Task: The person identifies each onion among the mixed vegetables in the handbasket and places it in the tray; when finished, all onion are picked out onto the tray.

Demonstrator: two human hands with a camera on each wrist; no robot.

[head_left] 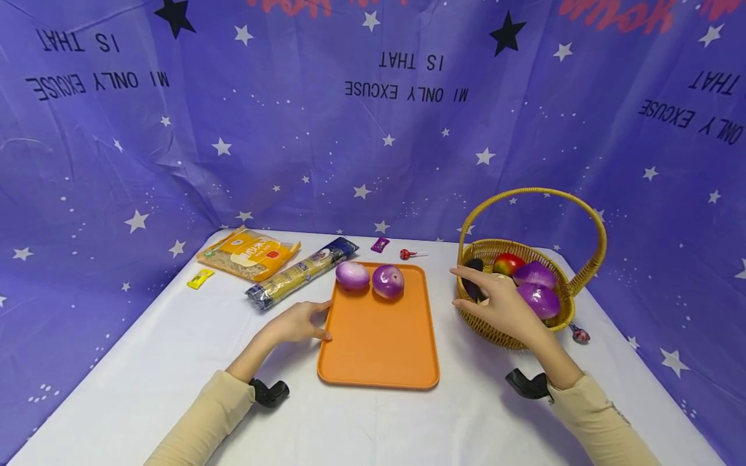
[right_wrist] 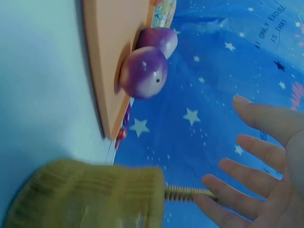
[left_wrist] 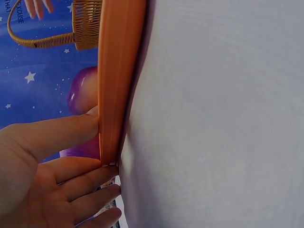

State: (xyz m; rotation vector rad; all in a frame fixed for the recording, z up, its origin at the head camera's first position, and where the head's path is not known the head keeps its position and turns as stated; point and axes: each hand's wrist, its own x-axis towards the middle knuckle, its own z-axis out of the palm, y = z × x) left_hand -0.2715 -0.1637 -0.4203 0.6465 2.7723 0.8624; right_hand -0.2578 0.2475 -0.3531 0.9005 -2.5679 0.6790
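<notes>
My left hand (head_left: 300,322) touches the left edge of an orange tray (head_left: 379,349), thumb and fingertips right at its rim, as the left wrist view also shows. Two purple onions, one on the left (head_left: 352,276) and one on the right (head_left: 388,281), sit at the tray's far end. Over the near left side of a wicker basket (head_left: 507,340), my right hand (head_left: 504,310) is spread, holding nothing. Inside the basket are two more purple onions (head_left: 539,301), a red fruit (head_left: 509,263) and a dark, long item (head_left: 473,278), partly hidden by the hand.
Left of the tray lie a long pack of noodles (head_left: 303,272), an orange food bag (head_left: 250,254) and a yellow candy (head_left: 201,279). A purple candy (head_left: 380,244) and a red lollipop (head_left: 408,254) lie behind it. Another lollipop (head_left: 579,334) is beside the basket, whose tall handle (head_left: 533,191) arches up.
</notes>
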